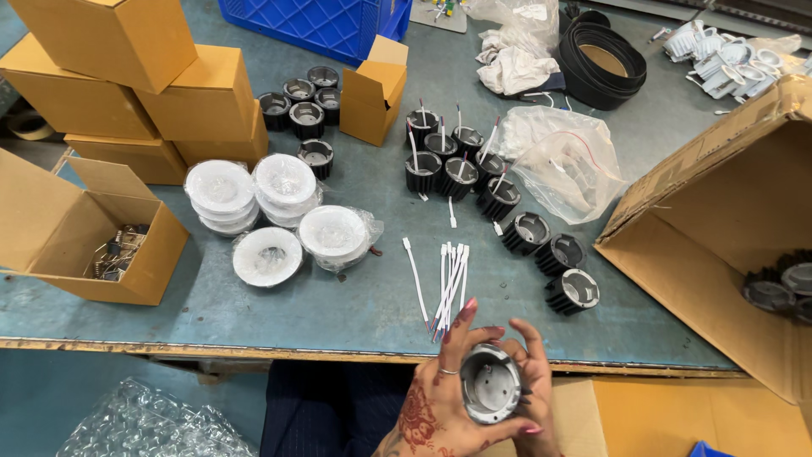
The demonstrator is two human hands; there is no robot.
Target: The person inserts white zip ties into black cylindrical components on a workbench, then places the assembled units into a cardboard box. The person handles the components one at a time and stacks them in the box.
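Both hands [486,385] cup one round metal housing [490,383].
Fingers closed round it, below the counter [338,305] edge, near white wires [448,283].

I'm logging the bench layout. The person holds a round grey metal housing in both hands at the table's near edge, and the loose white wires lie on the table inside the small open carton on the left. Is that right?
Not quite. The head view shows the white wires lying bare on the table, just beyond the hands, not inside the small open carton, which holds small metal clips. The rest stands: the left hand and right hand hold the round grey housing at the near edge.
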